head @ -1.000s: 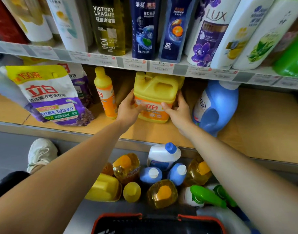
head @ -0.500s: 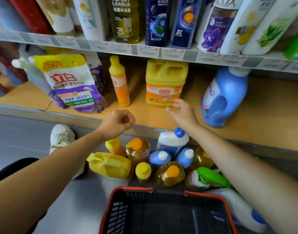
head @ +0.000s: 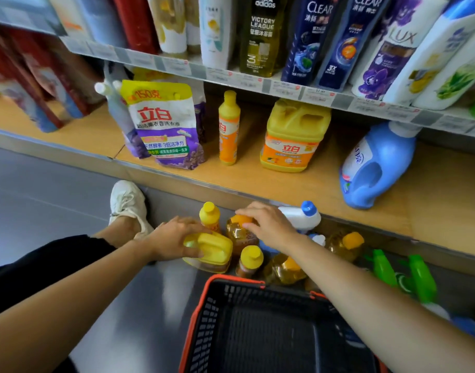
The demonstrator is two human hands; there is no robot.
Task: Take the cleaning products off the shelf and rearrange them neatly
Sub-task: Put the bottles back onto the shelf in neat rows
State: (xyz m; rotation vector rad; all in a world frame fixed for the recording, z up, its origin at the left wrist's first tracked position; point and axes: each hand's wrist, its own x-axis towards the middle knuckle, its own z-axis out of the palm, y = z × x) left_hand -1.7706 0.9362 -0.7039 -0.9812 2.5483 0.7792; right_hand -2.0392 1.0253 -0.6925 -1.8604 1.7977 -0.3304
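Observation:
On the wooden bottom shelf (head: 433, 200) stand a purple-and-white refill pouch (head: 163, 125), a slim yellow bottle (head: 228, 130), a yellow jug with an orange label (head: 293, 138) and a blue jug (head: 376, 168). Several bottles stand on the floor below. My left hand (head: 174, 238) grips the top of a yellow jug (head: 212, 254) on the floor. My right hand (head: 268, 224) rests with spread fingers on the orange cap of an amber bottle (head: 239, 232); whether it grips is unclear.
A black basket with an orange rim (head: 198, 313) sits empty at the bottom. Green spray bottles (head: 419, 275) lie at the right on the floor. A white shoe (head: 128, 203) is by the shelf base. The upper shelf (head: 285, 84) carries shampoo bottles.
Both hands let go of the yellow jug on the shelf and dropped to the floor bottles. The left hand took hold of the floor jug; the right came down on the amber bottle.

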